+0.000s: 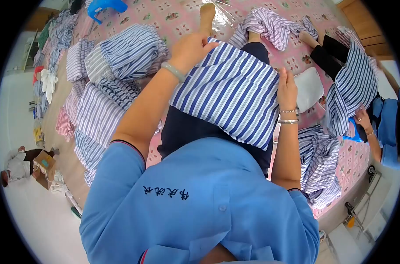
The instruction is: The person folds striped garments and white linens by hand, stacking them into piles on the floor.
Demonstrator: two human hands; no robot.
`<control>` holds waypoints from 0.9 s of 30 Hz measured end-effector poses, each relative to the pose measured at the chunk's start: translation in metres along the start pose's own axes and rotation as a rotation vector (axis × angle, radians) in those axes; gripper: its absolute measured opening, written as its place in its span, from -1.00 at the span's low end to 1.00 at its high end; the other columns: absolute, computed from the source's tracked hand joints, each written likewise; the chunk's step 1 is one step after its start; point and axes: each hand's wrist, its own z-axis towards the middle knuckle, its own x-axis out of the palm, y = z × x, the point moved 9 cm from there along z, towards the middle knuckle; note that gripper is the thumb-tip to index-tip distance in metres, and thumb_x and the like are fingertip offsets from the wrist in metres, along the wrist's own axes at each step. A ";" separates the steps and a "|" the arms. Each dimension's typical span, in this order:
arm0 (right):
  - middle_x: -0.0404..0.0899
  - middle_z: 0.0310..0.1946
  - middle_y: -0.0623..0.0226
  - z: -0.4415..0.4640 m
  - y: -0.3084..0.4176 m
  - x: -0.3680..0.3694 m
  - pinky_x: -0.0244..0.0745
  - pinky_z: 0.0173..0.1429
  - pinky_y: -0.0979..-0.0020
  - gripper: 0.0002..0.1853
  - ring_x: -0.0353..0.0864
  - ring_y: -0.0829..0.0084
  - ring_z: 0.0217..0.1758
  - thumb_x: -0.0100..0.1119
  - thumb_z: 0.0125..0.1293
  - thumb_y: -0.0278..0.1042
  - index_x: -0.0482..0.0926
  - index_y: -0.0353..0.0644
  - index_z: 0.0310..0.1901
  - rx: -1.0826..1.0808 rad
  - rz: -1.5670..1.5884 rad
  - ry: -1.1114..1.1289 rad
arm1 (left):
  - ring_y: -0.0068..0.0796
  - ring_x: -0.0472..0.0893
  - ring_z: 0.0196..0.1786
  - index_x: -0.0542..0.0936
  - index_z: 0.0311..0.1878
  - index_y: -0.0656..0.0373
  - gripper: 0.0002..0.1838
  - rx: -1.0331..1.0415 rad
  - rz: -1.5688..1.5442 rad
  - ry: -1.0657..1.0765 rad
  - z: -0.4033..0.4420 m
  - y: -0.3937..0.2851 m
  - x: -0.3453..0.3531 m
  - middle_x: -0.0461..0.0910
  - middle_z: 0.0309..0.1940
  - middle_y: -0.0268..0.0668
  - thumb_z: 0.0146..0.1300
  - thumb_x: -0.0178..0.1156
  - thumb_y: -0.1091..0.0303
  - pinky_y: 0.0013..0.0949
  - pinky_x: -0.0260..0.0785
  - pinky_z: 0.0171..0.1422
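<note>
A folded blue-and-white striped garment [228, 90] lies across my lap, over my dark trousers. My left hand [191, 53], with a pale bangle at the wrist, has its fingers closed on the garment's far left corner. At the right edge, my right hand [287, 91] pinches the cloth between thumb and fingers; metal bracelets circle that wrist. Part of the fingers of both hands is hidden by the cloth. To the left, near my forearm, are stacks of folded striped cloth [132, 50]. A white pad [309, 89] sits beyond my right hand.
A co-worker at the right handles a dark striped garment [356, 83]. Rumpled striped clothes [318, 163] lie beside my right arm, and another heap [272, 26] lies ahead. A pink flowered sheet [165, 17] covers the floor. A blue stool [107, 6] stands at the far left.
</note>
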 end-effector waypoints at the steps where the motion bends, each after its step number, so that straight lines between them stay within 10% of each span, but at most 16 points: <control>1: 0.56 -0.34 -0.10 0.000 0.002 0.000 0.39 -0.19 0.09 -0.48 0.52 -0.12 -0.23 -0.31 0.36 0.15 0.48 -0.15 -0.11 -0.018 0.019 -0.016 | -0.24 0.53 -0.43 0.53 -0.45 0.14 -0.64 0.029 0.044 -0.020 -0.001 -0.001 -0.001 0.52 -0.54 -0.24 0.07 0.20 -0.01 -0.21 0.31 -0.35; 9: 0.53 -0.28 -0.08 0.001 0.009 -0.006 0.41 -0.20 0.05 -0.54 0.54 -0.06 -0.29 -0.38 0.40 -0.04 0.46 -0.24 -0.23 -0.055 -0.341 0.049 | -0.18 0.52 -0.37 0.53 -0.41 0.21 -0.68 0.089 0.003 0.005 -0.014 0.007 0.002 0.53 -0.48 -0.14 0.05 0.22 0.11 -0.22 0.33 -0.28; 13: 0.54 -0.57 -0.02 0.002 -0.028 0.038 0.44 -0.48 0.10 -0.67 0.56 0.06 -0.56 -0.20 0.33 -0.19 0.37 -0.35 -0.15 -0.276 -0.282 -0.039 | -0.08 0.53 -0.37 0.55 -0.44 0.24 -0.82 0.255 -0.001 -0.236 -0.023 0.032 0.014 0.53 -0.48 -0.07 0.04 0.19 0.30 -0.17 0.34 -0.28; 15: 0.55 -0.34 -0.10 -0.006 0.012 0.000 0.41 -0.20 0.04 -0.64 0.56 -0.04 -0.28 -0.27 0.37 -0.10 0.37 -0.18 -0.03 0.057 -0.155 0.151 | -0.04 0.52 -0.36 0.52 -0.40 0.28 -0.89 0.299 0.000 -0.261 -0.022 0.008 -0.008 0.51 -0.46 -0.04 0.07 0.13 0.42 -0.16 0.32 -0.28; 27: 0.56 -0.41 -0.05 -0.020 0.022 -0.005 0.44 -0.30 0.10 -0.57 0.57 0.01 -0.35 -0.16 0.33 0.05 0.33 -0.16 -0.01 -0.060 -0.161 0.031 | -0.25 0.42 -0.50 0.43 -0.44 0.24 -0.86 0.284 -0.196 -0.289 -0.025 0.011 -0.015 0.42 -0.55 -0.18 0.01 0.22 0.48 -0.29 0.27 -0.36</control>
